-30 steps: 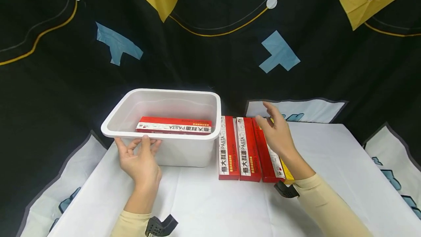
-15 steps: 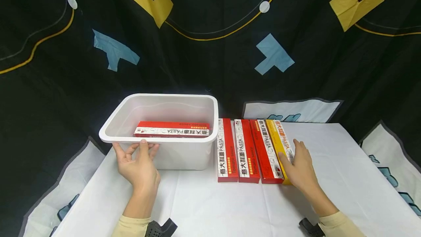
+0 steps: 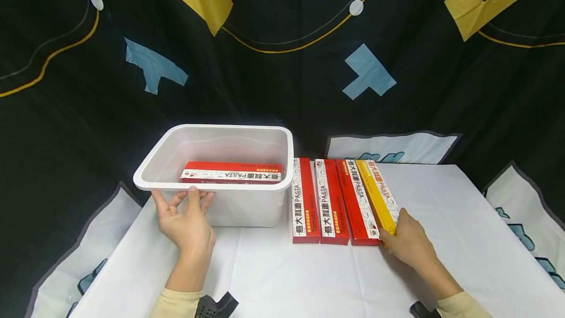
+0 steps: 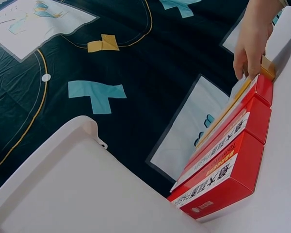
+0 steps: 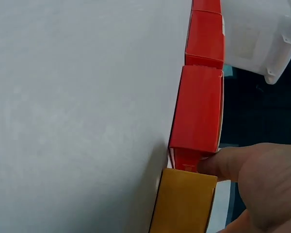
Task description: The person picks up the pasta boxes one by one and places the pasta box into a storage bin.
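Note:
In the head view, my left hand (image 3: 185,222) holds the front rim of a white plastic bin (image 3: 244,205), its fingertips tucked right under the edge. Inside the bin lies a red pasta box (image 3: 231,173). My right hand (image 3: 412,239) grips the near end of a yellow pasta box (image 3: 377,193). In the right wrist view the thumb (image 5: 216,165) reaches in between this yellow box and the neighbouring red one. The other fingers are mostly hidden there. Three red pasta boxes (image 3: 305,205) lie side by side to its left, lengthwise away from me.
The white-covered table (image 3: 287,278) carries everything. Its far edge meets a black cloth backdrop (image 3: 273,87) with yellow and blue patches. The bin stands close against the leftmost red box.
My right hand has come down from above the boxes, past the right side of the row, and taken the near end of the yellow pasta box. The left hand stays at the bin's rim.

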Demonstrator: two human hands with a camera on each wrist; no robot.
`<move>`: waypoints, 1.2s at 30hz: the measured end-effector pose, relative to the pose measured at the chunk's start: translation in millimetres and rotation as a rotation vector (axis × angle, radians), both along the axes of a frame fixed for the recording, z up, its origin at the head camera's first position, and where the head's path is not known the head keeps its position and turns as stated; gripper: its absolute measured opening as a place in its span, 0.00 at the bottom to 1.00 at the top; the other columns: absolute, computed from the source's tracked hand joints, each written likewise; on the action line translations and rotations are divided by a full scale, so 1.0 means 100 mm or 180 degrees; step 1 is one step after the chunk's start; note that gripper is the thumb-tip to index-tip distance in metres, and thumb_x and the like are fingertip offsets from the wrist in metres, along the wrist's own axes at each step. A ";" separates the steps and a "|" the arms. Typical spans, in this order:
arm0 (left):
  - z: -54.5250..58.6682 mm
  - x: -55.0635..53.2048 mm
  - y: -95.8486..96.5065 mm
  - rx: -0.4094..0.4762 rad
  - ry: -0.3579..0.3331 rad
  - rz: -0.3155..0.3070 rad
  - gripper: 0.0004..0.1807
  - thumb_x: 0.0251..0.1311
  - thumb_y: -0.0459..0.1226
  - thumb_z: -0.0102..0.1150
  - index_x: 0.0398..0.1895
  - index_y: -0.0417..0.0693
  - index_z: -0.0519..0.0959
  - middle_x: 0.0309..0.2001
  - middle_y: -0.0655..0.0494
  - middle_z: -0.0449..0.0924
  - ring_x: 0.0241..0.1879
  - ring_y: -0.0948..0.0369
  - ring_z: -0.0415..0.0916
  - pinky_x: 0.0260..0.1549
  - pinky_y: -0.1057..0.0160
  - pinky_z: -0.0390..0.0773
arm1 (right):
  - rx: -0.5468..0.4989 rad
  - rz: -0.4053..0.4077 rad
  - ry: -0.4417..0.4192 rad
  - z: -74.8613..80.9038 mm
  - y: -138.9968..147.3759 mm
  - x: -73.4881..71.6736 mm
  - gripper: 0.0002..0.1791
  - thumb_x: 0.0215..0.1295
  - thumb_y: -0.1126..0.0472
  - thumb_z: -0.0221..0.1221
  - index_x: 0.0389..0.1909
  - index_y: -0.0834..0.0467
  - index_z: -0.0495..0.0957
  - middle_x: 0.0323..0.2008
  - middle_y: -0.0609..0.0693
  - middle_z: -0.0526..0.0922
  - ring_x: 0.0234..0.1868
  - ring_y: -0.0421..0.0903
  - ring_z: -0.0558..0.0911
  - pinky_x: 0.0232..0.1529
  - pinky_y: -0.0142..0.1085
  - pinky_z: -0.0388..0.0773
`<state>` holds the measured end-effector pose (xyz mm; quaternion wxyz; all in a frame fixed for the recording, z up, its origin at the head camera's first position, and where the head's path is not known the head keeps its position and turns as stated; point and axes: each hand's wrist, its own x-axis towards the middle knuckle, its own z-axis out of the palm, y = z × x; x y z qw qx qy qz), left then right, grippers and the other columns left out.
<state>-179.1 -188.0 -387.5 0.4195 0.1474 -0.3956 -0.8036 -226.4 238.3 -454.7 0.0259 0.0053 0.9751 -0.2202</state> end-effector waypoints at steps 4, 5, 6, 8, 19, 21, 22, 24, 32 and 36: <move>0.01 0.00 0.01 -0.0029 -0.0027 -0.0022 0.51 0.60 0.26 0.63 0.78 0.67 0.45 0.50 0.43 0.65 0.35 0.54 0.80 0.42 0.52 0.85 | 0.0032 -0.0089 -0.0090 -0.02 0.04 0.00 0.53 0.57 0.45 0.63 0.65 0.81 0.50 0.53 0.76 0.68 0.46 0.64 0.71 0.33 0.50 0.82; 0.02 0.00 0.02 -0.0037 -0.0033 -0.0030 0.51 0.60 0.27 0.63 0.78 0.67 0.45 0.51 0.43 0.65 0.35 0.54 0.80 0.42 0.52 0.85 | 0.0066 -0.0096 -0.0097 -0.03 0.06 0.00 0.53 0.55 0.44 0.65 0.64 0.80 0.53 0.51 0.74 0.70 0.44 0.63 0.72 0.31 0.49 0.82; 0.02 0.00 0.02 -0.0044 -0.0036 -0.0036 0.51 0.60 0.27 0.63 0.78 0.67 0.45 0.51 0.43 0.65 0.35 0.54 0.80 0.42 0.52 0.85 | 0.0084 -0.0095 -0.0091 -0.04 0.07 0.00 0.52 0.54 0.44 0.66 0.62 0.80 0.55 0.49 0.73 0.72 0.43 0.62 0.73 0.29 0.47 0.81; 0.02 0.00 0.03 -0.0041 -0.0052 -0.0040 0.51 0.60 0.27 0.63 0.78 0.67 0.45 0.51 0.43 0.65 0.36 0.54 0.80 0.42 0.53 0.85 | 0.0132 -0.0083 -0.0041 -0.09 0.09 0.01 0.49 0.51 0.43 0.67 0.58 0.78 0.60 0.46 0.70 0.75 0.41 0.60 0.74 0.29 0.49 0.81; 0.02 0.02 0.04 -0.0027 -0.0013 -0.0043 0.51 0.60 0.28 0.64 0.78 0.66 0.45 0.49 0.44 0.65 0.34 0.55 0.79 0.43 0.52 0.85 | -0.0378 -0.0484 0.0154 -0.10 0.14 0.05 0.50 0.52 0.48 0.68 0.67 0.74 0.58 0.53 0.71 0.74 0.38 0.56 0.81 0.34 0.47 0.85; 0.02 0.02 0.04 -0.0032 -0.0009 -0.0036 0.51 0.60 0.28 0.64 0.78 0.66 0.45 0.49 0.43 0.65 0.34 0.55 0.79 0.42 0.52 0.85 | -0.0506 -0.0587 0.0259 -0.04 0.17 0.06 0.51 0.53 0.49 0.68 0.69 0.73 0.56 0.58 0.71 0.72 0.45 0.59 0.79 0.44 0.53 0.83; 0.02 0.02 0.05 -0.0032 -0.0008 -0.0034 0.51 0.60 0.28 0.64 0.78 0.66 0.45 0.49 0.43 0.65 0.34 0.55 0.79 0.42 0.52 0.85 | -0.0581 -0.0643 0.0313 -0.01 0.18 0.06 0.52 0.53 0.49 0.68 0.70 0.72 0.55 0.60 0.71 0.70 0.49 0.61 0.78 0.49 0.55 0.81; 0.03 0.01 0.05 -0.0030 0.0003 -0.0037 0.51 0.60 0.28 0.64 0.78 0.66 0.45 0.49 0.43 0.65 0.34 0.55 0.79 0.42 0.52 0.85 | -0.0725 -0.0728 0.0449 0.05 0.20 0.07 0.50 0.54 0.49 0.69 0.71 0.70 0.57 0.61 0.70 0.69 0.55 0.63 0.73 0.56 0.60 0.74; 0.02 0.01 0.02 -0.0055 -0.0010 0.0003 0.51 0.60 0.28 0.63 0.78 0.67 0.46 0.50 0.43 0.65 0.36 0.54 0.80 0.42 0.53 0.85 | -0.1456 -0.1043 0.0638 0.27 0.24 0.09 0.45 0.58 0.50 0.68 0.74 0.58 0.58 0.66 0.64 0.67 0.60 0.57 0.69 0.62 0.50 0.73; 0.02 0.03 0.02 -0.0066 -0.0021 0.0020 0.51 0.60 0.28 0.63 0.78 0.68 0.46 0.50 0.43 0.65 0.36 0.54 0.80 0.42 0.53 0.85 | -0.1710 -0.1245 0.0619 0.35 0.28 0.11 0.43 0.59 0.50 0.68 0.73 0.53 0.60 0.67 0.59 0.65 0.59 0.53 0.69 0.51 0.24 0.77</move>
